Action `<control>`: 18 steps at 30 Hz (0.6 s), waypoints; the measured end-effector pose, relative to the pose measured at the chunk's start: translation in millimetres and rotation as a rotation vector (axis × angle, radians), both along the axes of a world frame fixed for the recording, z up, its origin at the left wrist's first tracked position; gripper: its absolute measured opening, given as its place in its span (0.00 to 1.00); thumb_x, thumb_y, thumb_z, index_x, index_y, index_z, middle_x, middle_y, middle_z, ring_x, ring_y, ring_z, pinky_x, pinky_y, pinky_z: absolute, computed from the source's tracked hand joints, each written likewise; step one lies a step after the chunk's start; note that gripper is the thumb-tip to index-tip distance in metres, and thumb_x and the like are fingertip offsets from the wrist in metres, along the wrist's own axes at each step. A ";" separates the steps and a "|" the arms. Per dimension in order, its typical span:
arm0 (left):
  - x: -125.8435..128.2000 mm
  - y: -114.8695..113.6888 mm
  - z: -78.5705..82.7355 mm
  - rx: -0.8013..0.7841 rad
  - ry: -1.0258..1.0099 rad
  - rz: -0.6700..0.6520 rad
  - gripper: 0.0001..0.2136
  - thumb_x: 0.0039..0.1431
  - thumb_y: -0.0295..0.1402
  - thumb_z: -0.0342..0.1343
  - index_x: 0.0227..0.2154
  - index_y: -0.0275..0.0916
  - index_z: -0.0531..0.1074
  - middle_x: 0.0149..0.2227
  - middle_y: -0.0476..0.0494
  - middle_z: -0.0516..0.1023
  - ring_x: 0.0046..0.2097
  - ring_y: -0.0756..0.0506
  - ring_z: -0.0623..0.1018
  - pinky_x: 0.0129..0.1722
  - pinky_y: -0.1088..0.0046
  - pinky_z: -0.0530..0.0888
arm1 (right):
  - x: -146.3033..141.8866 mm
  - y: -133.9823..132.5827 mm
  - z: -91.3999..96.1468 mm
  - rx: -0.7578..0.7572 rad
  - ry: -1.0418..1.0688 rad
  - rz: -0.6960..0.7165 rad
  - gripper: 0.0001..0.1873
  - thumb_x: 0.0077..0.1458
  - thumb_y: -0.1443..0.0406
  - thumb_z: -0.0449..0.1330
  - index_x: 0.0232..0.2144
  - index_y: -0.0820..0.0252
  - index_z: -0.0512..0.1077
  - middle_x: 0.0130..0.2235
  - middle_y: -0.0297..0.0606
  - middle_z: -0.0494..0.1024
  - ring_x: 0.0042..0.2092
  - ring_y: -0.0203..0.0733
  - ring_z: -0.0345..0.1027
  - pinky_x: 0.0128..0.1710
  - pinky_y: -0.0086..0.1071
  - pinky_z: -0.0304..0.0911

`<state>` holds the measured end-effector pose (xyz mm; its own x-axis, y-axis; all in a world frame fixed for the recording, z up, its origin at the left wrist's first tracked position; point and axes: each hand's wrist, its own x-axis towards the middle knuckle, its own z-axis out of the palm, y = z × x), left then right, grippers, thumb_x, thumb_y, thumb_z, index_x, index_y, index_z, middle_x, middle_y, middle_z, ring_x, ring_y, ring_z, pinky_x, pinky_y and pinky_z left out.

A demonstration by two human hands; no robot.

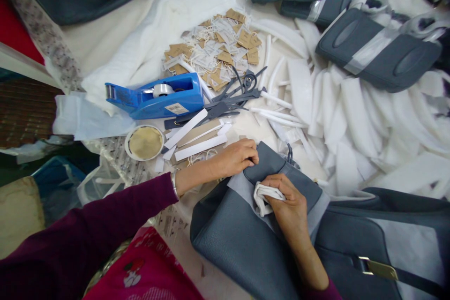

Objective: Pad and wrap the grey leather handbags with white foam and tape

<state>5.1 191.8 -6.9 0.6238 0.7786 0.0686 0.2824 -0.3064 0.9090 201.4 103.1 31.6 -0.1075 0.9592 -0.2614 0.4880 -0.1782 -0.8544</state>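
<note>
A dark blue-grey handbag [242, 239] lies in front of me, a sheet of thin white paper tucked under its flap [269, 161]. With curled fingers my left hand [242, 155] grips the flap's upper left corner. My right hand [286, 204] is closed on a crumpled white cloth [265, 197] and presses it against the flap near its lower edge. Beside it on the right lies a second blue-grey bag [351, 248] with a gold-coloured clasp [378, 268].
A blue tape dispenser [165, 98] and a round tub of yellowish paste [145, 142] stand at left. Brown paper tags [225, 42] are heaped behind dark straps [225, 103]. White foam strips [355, 108] cover the right side, with wrapped bags [378, 47] behind.
</note>
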 end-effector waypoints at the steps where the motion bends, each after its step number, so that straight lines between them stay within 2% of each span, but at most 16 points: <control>1: 0.5 1.6 0.5 0.042 0.011 -0.040 0.08 0.53 0.17 0.53 0.28 0.35 0.73 0.33 0.45 0.70 0.41 0.47 0.71 0.42 0.72 0.67 | 0.1 -0.2 -0.2 -0.001 0.003 -0.001 0.10 0.50 0.73 0.60 0.30 0.54 0.76 0.33 0.29 0.73 0.35 0.34 0.66 0.34 0.28 0.57; 7: 6.0 7.1 2.3 0.212 0.158 -0.145 0.06 0.59 0.21 0.51 0.28 0.36 0.69 0.33 0.43 0.69 0.40 0.45 0.68 0.43 0.69 0.66 | -1.3 0.9 -0.4 0.000 0.028 -0.018 0.10 0.50 0.74 0.60 0.29 0.54 0.76 0.33 0.29 0.72 0.35 0.34 0.66 0.34 0.28 0.57; 12: 10.7 3.3 8.1 0.411 0.357 -0.219 0.09 0.63 0.22 0.43 0.31 0.35 0.67 0.36 0.39 0.69 0.39 0.43 0.66 0.45 0.65 0.65 | -2.3 1.9 1.0 0.016 0.030 -0.011 0.11 0.49 0.75 0.60 0.30 0.54 0.76 0.33 0.28 0.72 0.35 0.34 0.66 0.35 0.28 0.57; 15: 9.6 2.1 8.6 0.414 0.370 -0.209 0.08 0.62 0.21 0.43 0.33 0.35 0.66 0.39 0.38 0.68 0.41 0.43 0.66 0.47 0.65 0.65 | -1.7 1.2 1.2 0.020 0.025 -0.009 0.11 0.49 0.75 0.60 0.29 0.54 0.76 0.33 0.28 0.72 0.35 0.34 0.66 0.35 0.28 0.57; 18: 5.8 3.4 2.8 0.312 0.273 -0.194 0.08 0.59 0.19 0.44 0.30 0.36 0.64 0.36 0.40 0.67 0.39 0.43 0.66 0.45 0.65 0.65 | -0.9 0.4 1.3 0.015 0.023 -0.005 0.11 0.50 0.75 0.59 0.29 0.54 0.76 0.33 0.29 0.72 0.35 0.34 0.66 0.35 0.28 0.57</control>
<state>10.9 195.1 -4.1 0.7841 0.6135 0.0940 0.4088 -0.6244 0.6656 200.5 103.5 32.9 -0.1081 0.9637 -0.2440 0.4672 -0.1674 -0.8682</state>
